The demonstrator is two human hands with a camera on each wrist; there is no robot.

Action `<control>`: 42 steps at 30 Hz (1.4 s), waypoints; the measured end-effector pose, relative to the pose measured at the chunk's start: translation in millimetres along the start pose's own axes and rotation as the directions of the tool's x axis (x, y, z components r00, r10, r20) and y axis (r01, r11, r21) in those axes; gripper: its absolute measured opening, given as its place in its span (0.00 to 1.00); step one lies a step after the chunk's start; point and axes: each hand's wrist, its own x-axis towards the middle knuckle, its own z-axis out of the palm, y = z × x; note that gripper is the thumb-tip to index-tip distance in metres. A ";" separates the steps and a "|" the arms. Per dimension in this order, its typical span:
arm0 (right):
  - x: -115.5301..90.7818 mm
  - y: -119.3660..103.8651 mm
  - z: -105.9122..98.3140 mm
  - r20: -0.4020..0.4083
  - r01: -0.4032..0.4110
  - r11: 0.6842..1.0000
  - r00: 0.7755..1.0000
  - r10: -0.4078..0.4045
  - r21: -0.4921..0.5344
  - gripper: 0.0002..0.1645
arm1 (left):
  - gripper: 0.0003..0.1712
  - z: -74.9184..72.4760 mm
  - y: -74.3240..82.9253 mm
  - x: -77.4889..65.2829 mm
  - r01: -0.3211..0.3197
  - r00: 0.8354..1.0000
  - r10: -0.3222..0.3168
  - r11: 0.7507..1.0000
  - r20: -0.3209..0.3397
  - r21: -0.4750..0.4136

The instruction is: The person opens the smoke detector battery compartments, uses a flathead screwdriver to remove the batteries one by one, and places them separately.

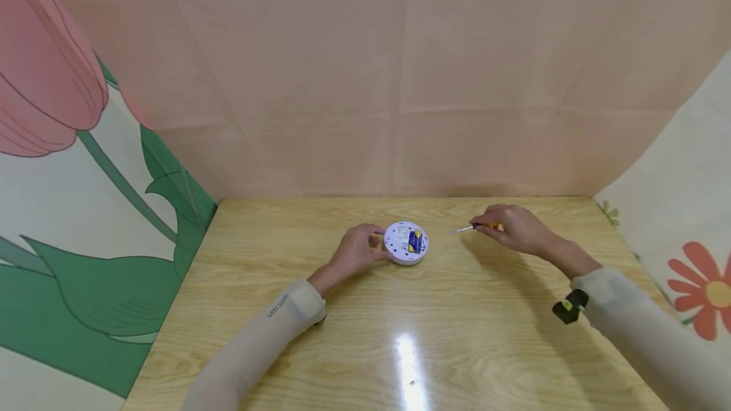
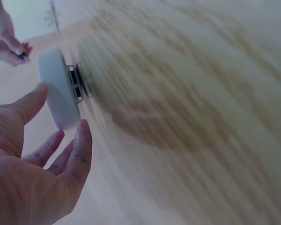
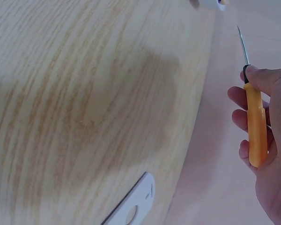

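A round white device (image 1: 398, 252), like a smoke alarm, shows its back with blue-and-yellow batteries (image 1: 415, 241). My left hand (image 1: 355, 250) pinches its left edge between thumb and fingers. In the left wrist view, the side of the white device (image 2: 58, 89) shows, with a small slotted part (image 2: 75, 83) sticking out toward the table. To the right, my right hand (image 1: 516, 228) grips a screwdriver, its orange handle (image 3: 255, 126) lying along the fingers and the thumb near the black collar. The thin metal shaft (image 1: 464, 229) points left toward the device, apart from it.
A flat white piece with a hole (image 3: 143, 194) lies on the wooden table (image 1: 274, 233) in the right wrist view. A pink sheet (image 1: 314, 81) hangs behind the table's back edge. Flower-printed sheets flank both sides.
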 end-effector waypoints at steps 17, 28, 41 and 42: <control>8.5 -0.2 -6.3 0.019 0.076 0.996 0.997 -0.075 -0.048 0.14 | 0.52 -12.5 -5.1 21.7 -0.195 0.961 0.188 0.981 0.204 0.017; 17.5 -3.2 -10.1 0.032 0.142 0.986 0.990 -0.140 -0.083 0.13 | 0.56 -12.1 0.1 43.4 -0.197 0.913 0.207 0.978 0.350 -0.063; 29.5 -14.0 -15.6 0.080 0.185 0.965 0.982 -0.172 -0.186 0.12 | 0.55 -4.1 -3.8 54.7 -0.166 0.891 0.192 0.981 0.411 -0.099; 29.9 -14.5 -15.7 0.080 0.185 0.965 0.982 -0.173 -0.188 0.12 | 0.55 -4.1 -3.7 54.6 -0.167 0.891 0.192 0.981 0.412 -0.097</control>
